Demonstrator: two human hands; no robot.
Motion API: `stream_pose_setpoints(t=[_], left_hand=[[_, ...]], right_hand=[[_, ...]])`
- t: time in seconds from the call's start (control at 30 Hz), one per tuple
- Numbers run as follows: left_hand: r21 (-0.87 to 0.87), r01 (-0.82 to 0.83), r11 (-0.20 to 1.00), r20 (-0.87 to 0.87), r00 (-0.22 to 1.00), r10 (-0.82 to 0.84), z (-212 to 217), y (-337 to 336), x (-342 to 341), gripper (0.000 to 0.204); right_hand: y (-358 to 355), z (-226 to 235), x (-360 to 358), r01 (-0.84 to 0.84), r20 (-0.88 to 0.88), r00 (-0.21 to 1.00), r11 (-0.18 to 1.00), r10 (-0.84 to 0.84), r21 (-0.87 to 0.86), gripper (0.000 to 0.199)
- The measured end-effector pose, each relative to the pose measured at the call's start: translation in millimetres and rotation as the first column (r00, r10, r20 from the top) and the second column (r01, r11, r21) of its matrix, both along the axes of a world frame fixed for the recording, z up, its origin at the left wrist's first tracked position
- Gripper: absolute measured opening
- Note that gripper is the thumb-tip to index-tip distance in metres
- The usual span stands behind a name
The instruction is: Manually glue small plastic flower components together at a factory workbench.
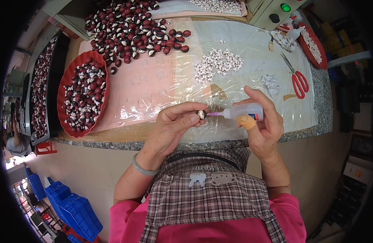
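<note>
Between the thumb and fingers of my left hand [176, 123] is a small round black-and-white piece [201, 114]. My right hand [266, 125] grips a clear squeeze glue bottle [245, 110] on its side, and its thumb wears a tan finger cover [246, 121]. The bottle's pink needle tip [213, 114] points left and meets, or nearly meets, the round piece; I cannot tell whether it touches. Beyond my hands lies a spread of small white pieces with dark marks [219, 64]. Many dark red, black and white balls [134, 34] are heaped at the far left.
A red scalloped tray [63, 87] at left holds red balls with white pieces. Red-handled scissors [299, 84], crumpled tissue [270, 86] and another red tray [324, 60] are at right. A long black tray [59, 77] stands far left. Blue crates [73, 210] sit on the floor.
</note>
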State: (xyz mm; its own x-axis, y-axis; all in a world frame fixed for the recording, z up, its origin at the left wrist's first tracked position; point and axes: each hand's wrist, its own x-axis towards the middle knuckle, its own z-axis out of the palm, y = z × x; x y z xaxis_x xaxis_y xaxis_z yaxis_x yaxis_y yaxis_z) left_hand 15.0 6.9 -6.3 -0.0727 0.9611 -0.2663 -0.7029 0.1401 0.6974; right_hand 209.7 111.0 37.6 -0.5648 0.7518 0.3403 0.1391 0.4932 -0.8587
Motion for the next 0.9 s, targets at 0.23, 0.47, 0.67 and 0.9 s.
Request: stream_pose_setpoints(t=[0.23, 0.47, 0.67, 0.9], left_hand=[[-0.005, -0.023, 1.0, 0.022, 0.999, 0.023, -3, -4, -7, 0.026], [-0.027, -0.036, 0.999, 0.038, 0.999, 0.037, 0, -5, -9, 0.029], [-0.029, -0.003, 1.0, 0.047, 0.999, 0.004, -4, -5, -9, 0.028], [-0.02, 0.012, 1.0, 0.049, 0.999, -0.011, -5, -2, -8, 0.028]], right_hand=[[19, -9, 7, -0.155, -0.361, 0.932, 0.863, -0.033, -0.481, 0.029], [47, -23, 8, -0.164, -0.35, 0.925, 0.673, -0.149, -0.721, 0.037], [80, -37, -4, 0.224, 0.192, 0.968, 0.896, -0.16, -0.385, 0.031], [93, -35, -24, 0.227, 0.386, 0.87, 0.944, -0.307, 0.238, 0.027]])
